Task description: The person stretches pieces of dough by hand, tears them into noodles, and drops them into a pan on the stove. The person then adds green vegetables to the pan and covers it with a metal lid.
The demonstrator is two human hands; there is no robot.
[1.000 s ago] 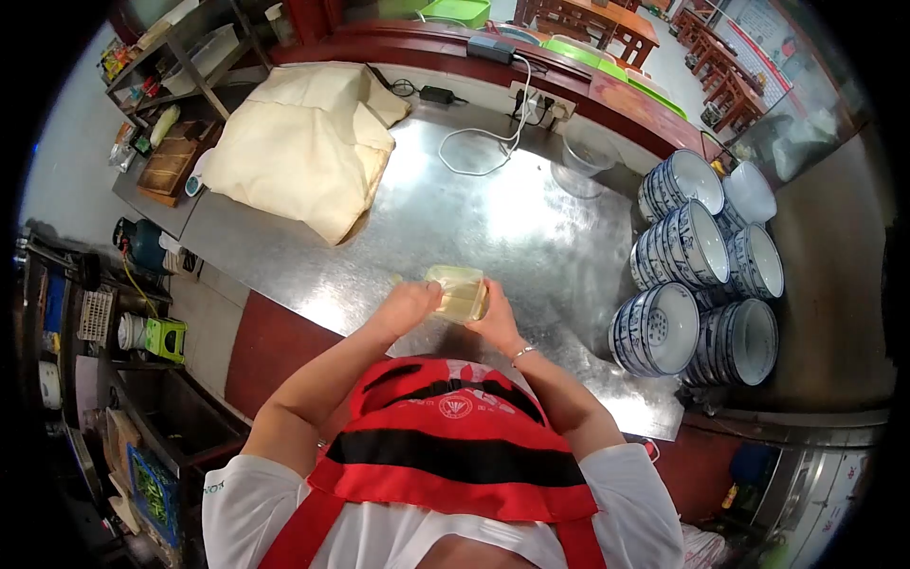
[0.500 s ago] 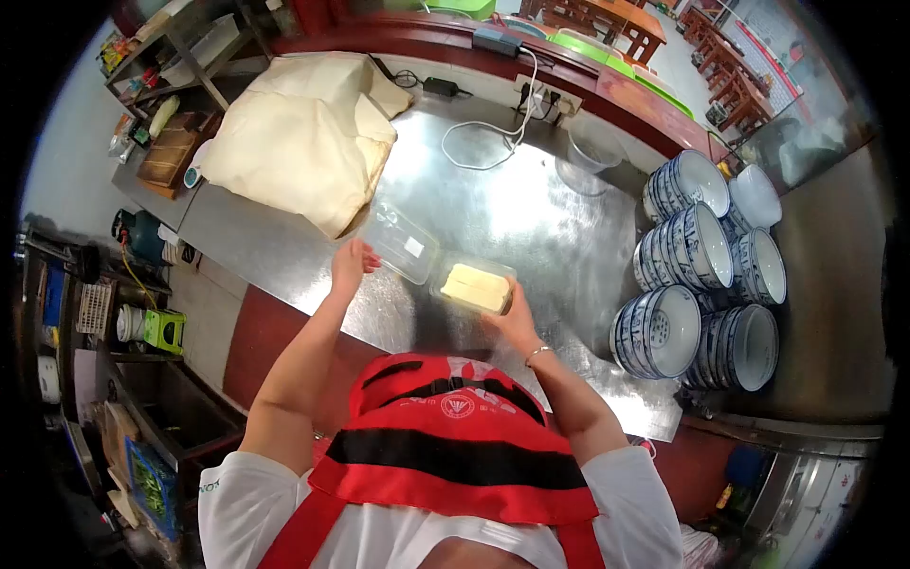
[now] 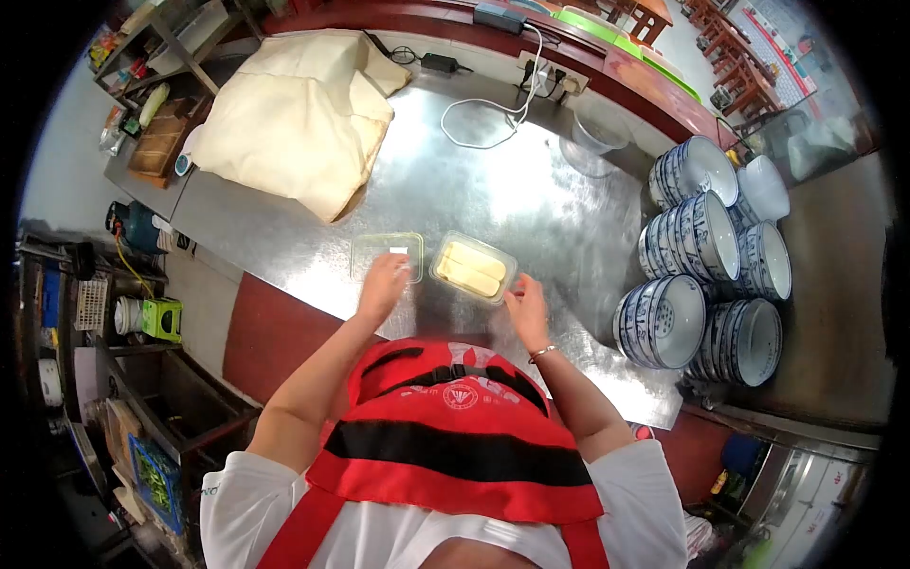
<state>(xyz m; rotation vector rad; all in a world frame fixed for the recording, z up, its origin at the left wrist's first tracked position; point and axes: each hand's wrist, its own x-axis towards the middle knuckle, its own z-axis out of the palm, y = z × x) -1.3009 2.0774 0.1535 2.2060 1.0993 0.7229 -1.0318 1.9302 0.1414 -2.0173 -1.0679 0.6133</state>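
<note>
A clear plastic container [image 3: 434,269] with pale yellow blocks [image 3: 472,267] in it stands on the steel table. Its clear lid [image 3: 362,254], with a small white label, lies flat to the left of it. My left hand [image 3: 383,288] is over the lid's lower right part, fingers stretched forward and slightly blurred; whether they touch the lid I cannot tell. Close by the container's lower right corner is my right hand [image 3: 528,311], thumb and fingers a little apart, with nothing visibly held.
Stacks of blue-and-white bowls [image 3: 661,321] stand at the right of the steel table [image 3: 550,223]. A cream cloth [image 3: 284,123] covers something at the back left. A white cable [image 3: 474,145] and a clear tub [image 3: 597,133] lie towards the back wall.
The lid has gone from tilted to flat on the table, with my left hand moving right over it. My right hand has come away from the container's side.
</note>
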